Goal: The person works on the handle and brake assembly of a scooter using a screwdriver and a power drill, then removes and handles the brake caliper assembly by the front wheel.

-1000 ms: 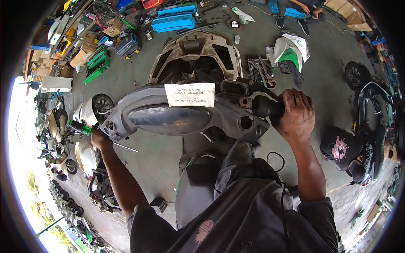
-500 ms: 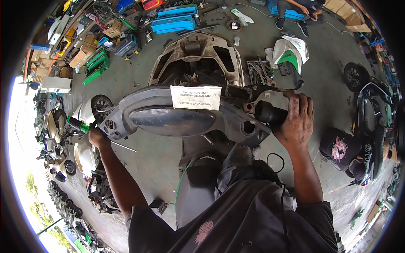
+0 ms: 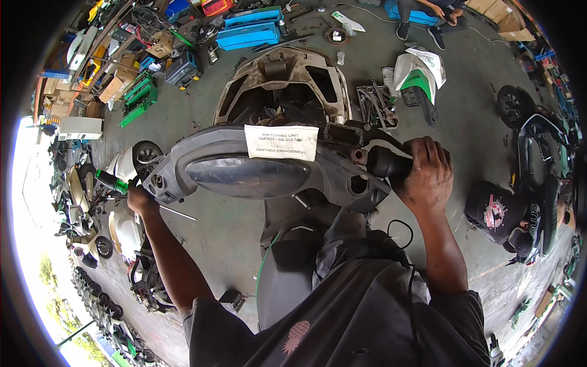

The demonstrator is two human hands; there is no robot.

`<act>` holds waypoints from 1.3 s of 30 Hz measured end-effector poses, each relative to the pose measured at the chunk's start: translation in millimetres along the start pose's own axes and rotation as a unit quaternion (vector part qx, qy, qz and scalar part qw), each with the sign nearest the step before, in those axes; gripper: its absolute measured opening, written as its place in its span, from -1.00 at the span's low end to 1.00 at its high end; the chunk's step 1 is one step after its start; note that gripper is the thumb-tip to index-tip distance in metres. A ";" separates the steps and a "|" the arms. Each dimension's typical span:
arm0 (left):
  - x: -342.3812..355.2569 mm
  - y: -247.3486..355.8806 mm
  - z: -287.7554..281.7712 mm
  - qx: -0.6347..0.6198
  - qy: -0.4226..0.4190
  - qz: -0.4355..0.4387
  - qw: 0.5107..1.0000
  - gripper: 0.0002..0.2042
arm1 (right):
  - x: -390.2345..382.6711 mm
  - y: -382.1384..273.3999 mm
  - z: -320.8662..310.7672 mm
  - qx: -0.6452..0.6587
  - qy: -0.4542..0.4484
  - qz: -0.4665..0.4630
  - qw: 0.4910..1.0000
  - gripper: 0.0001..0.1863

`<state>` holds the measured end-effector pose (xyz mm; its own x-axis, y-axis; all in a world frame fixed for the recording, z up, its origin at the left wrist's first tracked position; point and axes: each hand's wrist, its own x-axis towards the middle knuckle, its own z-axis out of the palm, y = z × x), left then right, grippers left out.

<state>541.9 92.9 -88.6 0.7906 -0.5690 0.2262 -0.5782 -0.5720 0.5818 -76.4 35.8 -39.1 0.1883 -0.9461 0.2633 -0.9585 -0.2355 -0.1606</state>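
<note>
A scooter's dark handlebar cover (image 3: 244, 177) spans the middle, a white paper label (image 3: 280, 143) fixed on top. My left hand (image 3: 140, 199) is closed around a green-handled screwdriver (image 3: 111, 181) at the cover's left end; its long thin shaft points down to the right. My right hand (image 3: 425, 174) is wrapped over the black right handlebar grip (image 3: 386, 162), fingers curled forward toward the lever. Beyond the cover is the worn, pale front body panel (image 3: 278, 64). Below lies the grey seat (image 3: 284, 287), partly hidden by my body.
A co-worker in a dark top (image 3: 489, 208) bends beside a scooter at right; another person's legs (image 3: 435, 35) show at top right. Blue toolboxes (image 3: 244, 37), a green toolbox (image 3: 137, 98), wrenches (image 3: 376, 104) and a white-green panel (image 3: 416, 73) lie ahead. Scooters (image 3: 116, 238) line the left.
My hands stay in their places on the left and right, with small shifts in my right hand's fingers. The co-worker at right has moved slightly; the handlebar shifts only slightly.
</note>
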 end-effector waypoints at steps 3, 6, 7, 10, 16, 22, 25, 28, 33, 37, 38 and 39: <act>-3.7 -2.9 6.3 0.035 0.079 0.101 0.991 -0.64 | 0.2 4.8 4.3 -0.031 0.047 -0.033 0.998 -0.70; -9.4 1.4 4.9 -0.005 0.064 0.073 0.995 -0.58 | 1.9 5.1 5.7 -0.033 0.059 -0.045 0.997 -0.68; -10.5 -0.2 3.9 0.003 0.066 0.085 0.994 -0.55 | 1.4 6.1 7.1 -0.038 0.070 -0.051 0.996 -0.65; -14.3 2.4 3.4 -0.011 0.062 0.074 0.995 -0.48 | -4.2 11.1 12.9 -0.048 0.107 -0.062 0.991 -0.56; -13.1 -1.5 3.6 0.010 0.069 0.122 0.990 -0.41 | -4.4 5.4 9.4 -0.029 0.106 -0.025 0.994 -0.43; -18.3 8.8 4.1 -0.048 0.055 0.059 0.996 -0.39 | 14.3 -11.5 -15.1 0.037 0.053 -0.018 0.998 -0.29; -13.0 -5.5 2.8 -0.036 0.060 0.099 0.993 -0.41 | 14.3 -6.0 -11.4 0.032 0.025 -0.028 0.999 -0.32; -9.3 -7.6 4.1 -0.048 0.059 0.069 0.995 -0.42 | 15.7 -7.2 -10.5 0.034 0.017 -0.010 0.999 -0.41; -22.2 12.7 3.9 -0.076 0.051 0.036 0.995 -0.41 | 9.8 2.3 -1.2 0.002 0.014 -0.022 1.000 -0.61; -18.3 0.0 2.9 -0.054 0.052 0.066 0.995 -0.41 | 11.3 7.2 0.7 -0.015 0.050 -0.052 0.997 -0.62; -19.2 -1.4 3.1 -0.053 0.052 0.067 0.995 -0.40 | 11.0 8.2 1.8 -0.018 0.059 -0.058 0.996 -0.61; -21.5 0.3 2.6 -0.052 0.052 0.067 0.995 -0.40 | 10.8 8.9 4.0 -0.019 0.068 -0.065 0.995 -0.59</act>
<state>524.1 103.4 -95.3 0.7280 -0.5679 0.3840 -0.6599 -0.4288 0.6170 -82.0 22.6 -41.4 0.2830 -0.8691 0.4057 -0.9361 -0.3424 -0.0806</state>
